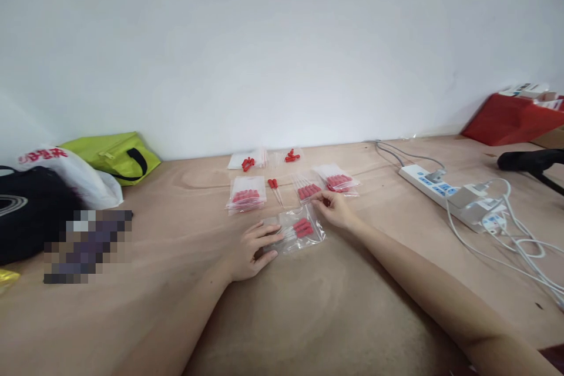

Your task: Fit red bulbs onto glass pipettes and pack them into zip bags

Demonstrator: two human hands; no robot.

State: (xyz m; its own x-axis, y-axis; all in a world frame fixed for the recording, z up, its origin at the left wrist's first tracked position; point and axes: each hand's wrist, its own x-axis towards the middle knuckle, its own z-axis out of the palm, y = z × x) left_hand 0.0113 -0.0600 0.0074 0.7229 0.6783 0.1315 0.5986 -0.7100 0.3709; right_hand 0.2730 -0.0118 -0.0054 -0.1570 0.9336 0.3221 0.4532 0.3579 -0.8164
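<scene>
A clear zip bag (pixel 315 239) lies flat in front of me with several red-bulbed droppers (pixel 303 227) inside it. My left hand (pixel 255 248) rests on the bag's left side, fingers spread and flat. At the bag's upper right corner my right hand (pixel 333 210) is closed in a pinch. Whether its fingertips hold the bag's edge or a dropper bulb cannot be made out. Just beyond these fingertips is a row of loose red-bulbed droppers (pixel 308 191). Two more droppers (pixel 274 188) lie side by side behind the bag.
Stacks of filled bags lie left (pixel 245 195) and right (pixel 338 181). Behind are loose red bulbs (pixel 248 164) and another bulb pile (pixel 292 156). A power strip (pixel 423 182) with tangled cables sits right; a green bag (pixel 118 155) and a black bag (pixel 35 211) stand left.
</scene>
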